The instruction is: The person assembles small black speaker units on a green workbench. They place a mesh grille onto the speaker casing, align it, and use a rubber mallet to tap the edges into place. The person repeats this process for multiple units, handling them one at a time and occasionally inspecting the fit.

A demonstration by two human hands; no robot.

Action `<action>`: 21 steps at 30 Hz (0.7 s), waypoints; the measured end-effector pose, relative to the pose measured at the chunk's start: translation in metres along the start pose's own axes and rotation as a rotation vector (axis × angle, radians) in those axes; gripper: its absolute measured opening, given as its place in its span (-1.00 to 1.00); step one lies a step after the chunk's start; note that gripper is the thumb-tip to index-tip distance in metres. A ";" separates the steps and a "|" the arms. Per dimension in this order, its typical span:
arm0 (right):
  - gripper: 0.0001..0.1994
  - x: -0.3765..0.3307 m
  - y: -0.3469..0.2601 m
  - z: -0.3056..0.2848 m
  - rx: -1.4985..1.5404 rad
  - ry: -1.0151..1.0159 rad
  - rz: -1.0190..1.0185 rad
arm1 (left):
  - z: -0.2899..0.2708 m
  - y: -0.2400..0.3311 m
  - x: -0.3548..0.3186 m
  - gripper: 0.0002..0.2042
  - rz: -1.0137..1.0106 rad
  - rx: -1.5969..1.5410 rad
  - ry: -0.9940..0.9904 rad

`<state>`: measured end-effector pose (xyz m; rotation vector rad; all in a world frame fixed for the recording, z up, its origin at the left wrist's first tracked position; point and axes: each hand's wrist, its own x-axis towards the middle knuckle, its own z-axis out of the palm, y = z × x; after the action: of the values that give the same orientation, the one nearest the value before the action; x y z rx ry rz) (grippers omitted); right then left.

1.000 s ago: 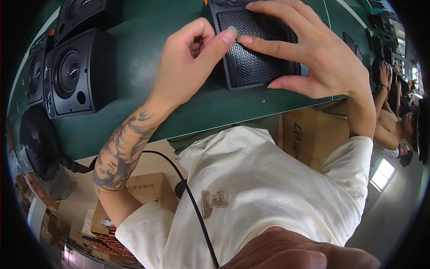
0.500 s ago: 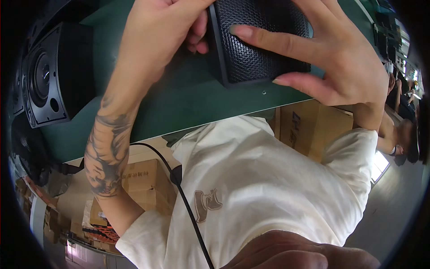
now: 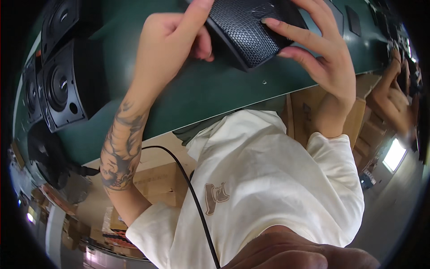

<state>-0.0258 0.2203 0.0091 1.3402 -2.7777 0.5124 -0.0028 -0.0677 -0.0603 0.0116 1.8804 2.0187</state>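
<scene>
A black speaker with a mesh front is at the top of the view, turned with one corner toward me; its far part is cut off. My left hand grips its left edge, thumb along the rim and the other fingers curled below. On the opposite side is my right hand, fingers spread, one fingertip on the mesh and the thumb at the near right edge. Under both hands lies the green tabletop.
Several black speakers with bare round cones stand at the left of the table. Dark flat pieces lie at the far right. Cardboard boxes sit below the table edge. A black cable crosses my shirt. Another person's arm shows at right.
The mesh-fronted speaker has rotated so a corner points toward me. Both hands have moved with it, and my right thumb now rests higher along its edge. The whole view has shifted slightly.
</scene>
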 end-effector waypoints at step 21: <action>0.00 -0.021 -0.020 0.078 0.565 0.465 0.316 | 0.045 0.005 0.009 -0.32 0.410 -0.038 0.208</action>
<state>0.0122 0.2016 -0.0622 0.6746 -2.5285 1.4893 -0.0004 -0.0222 -0.0532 0.2002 2.1021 2.4055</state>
